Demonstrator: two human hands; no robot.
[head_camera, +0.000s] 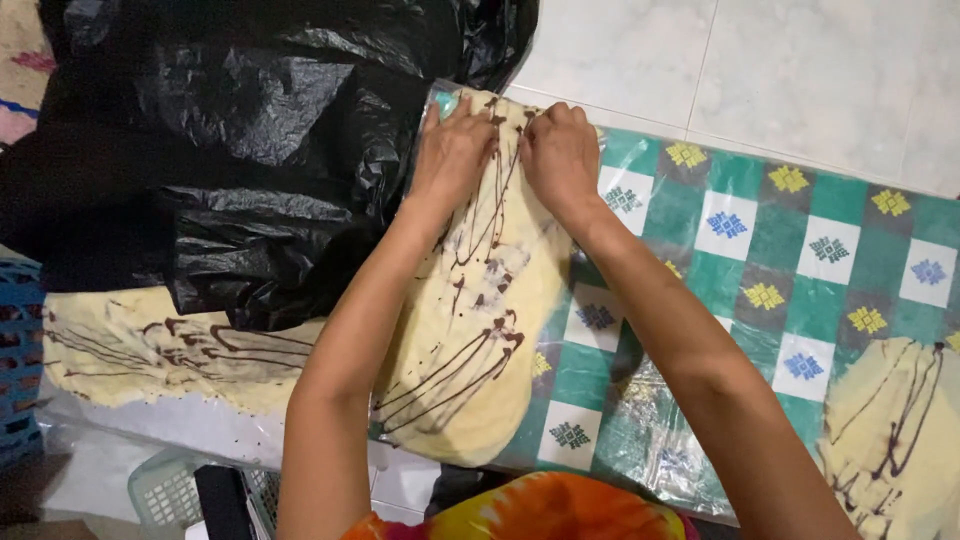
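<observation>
On a table covered with a green-and-white checked cloth (800, 250) under clear plastic, seen from the head camera, a long sheet of pale yellow dough (480, 330) streaked with dark chocolate-coloured lines lies lengthwise away from the person, its near end rounded at the table's front edge. Both hands rest side by side at its far end, near the table's far corner: the left hand (452, 150) lies palm down with fingers curled forward over the dough's far edge, and the right hand (560, 152) sits just beside it, knuckles up, fingers bent down onto the same edge. The fingertips are hidden under the hands, so it seems they pinch the edge, though I cannot tell for sure. To the left, a crumpled black plastic bag (260, 150) covers much of that side, touching the dough by the left wrist. Below the bag lies a second streaked dough sheet (140, 355) on clear plastic. A third streaked piece (895, 430) lies at the right edge of the cloth. A blue basket (18, 360) shows at far left, pale floor tiles (780, 70) beyond the table.
</observation>
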